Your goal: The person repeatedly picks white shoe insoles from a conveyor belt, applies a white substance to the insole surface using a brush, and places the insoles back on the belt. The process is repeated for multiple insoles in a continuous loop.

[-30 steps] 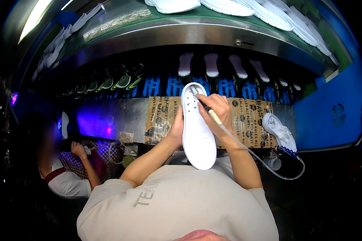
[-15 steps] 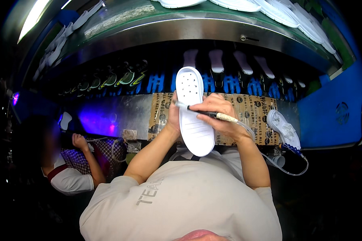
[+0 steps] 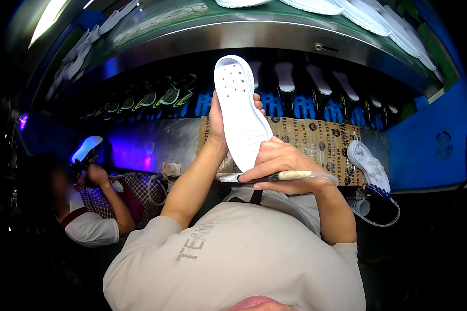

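Note:
A white shoe sole [image 3: 237, 119] with small dark holes toward its far end is held up over the bench, tilted with its near end to the right. My left hand [image 3: 218, 122] grips it from beneath, its fingertips showing past the sole's right edge. In my right hand [image 3: 288, 165] is a brush [image 3: 267, 177] with a pale bristle tip, a black and cream handle and a clear tube at its back end. The brush lies across the sole's near end, its tip pointing left. Whether the bristles touch the sole I cannot tell.
Patterned brown cardboard [image 3: 316, 147] covers the bench. Another white sole [image 3: 368, 163] lies at its right end. Shoe uppers [image 3: 166, 96] hang in a row behind on blue racks. White soles [image 3: 308, 5] line the green shelf above. A co-worker's arm [image 3: 106, 192] is at the left.
The sole has moved up and a little left, its far end tilting left. My right hand and the brush have moved down from the sole's middle to its near end.

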The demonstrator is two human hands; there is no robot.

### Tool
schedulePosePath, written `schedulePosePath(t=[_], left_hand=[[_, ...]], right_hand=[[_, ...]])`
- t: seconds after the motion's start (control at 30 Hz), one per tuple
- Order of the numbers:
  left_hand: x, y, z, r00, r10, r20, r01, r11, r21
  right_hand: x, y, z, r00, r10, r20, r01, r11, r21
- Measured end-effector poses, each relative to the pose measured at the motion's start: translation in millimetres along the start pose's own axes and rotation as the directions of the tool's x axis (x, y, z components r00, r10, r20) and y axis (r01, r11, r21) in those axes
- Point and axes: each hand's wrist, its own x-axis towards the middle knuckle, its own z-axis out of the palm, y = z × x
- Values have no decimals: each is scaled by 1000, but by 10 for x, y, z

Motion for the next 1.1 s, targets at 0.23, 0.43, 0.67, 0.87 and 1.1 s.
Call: schedulePosePath(t=[0.23,0.43,0.67,0.87,1.1], left_hand=[[210,317,55,988,-34,151,25,998,65],[421,580,215,950,-127,285,78,981,176],[592,645,502,925,-323,198,199,858,473],[739,598,680,935,-325,-142,266,374,888],[850,520,871,891,-375,-254,194,-191,962]], right_hand=[[-10,-86,-74,982,36,188,-48,997,60],[44,-15,-118,995,81,52,-76,993,-95],[77,-46,-163,981,186,-47,-191,967,-167],[22,-20,-213,987,158,21,-155,981,-121],[-19,-55,-352,979,185,86,-171,973,-154]])
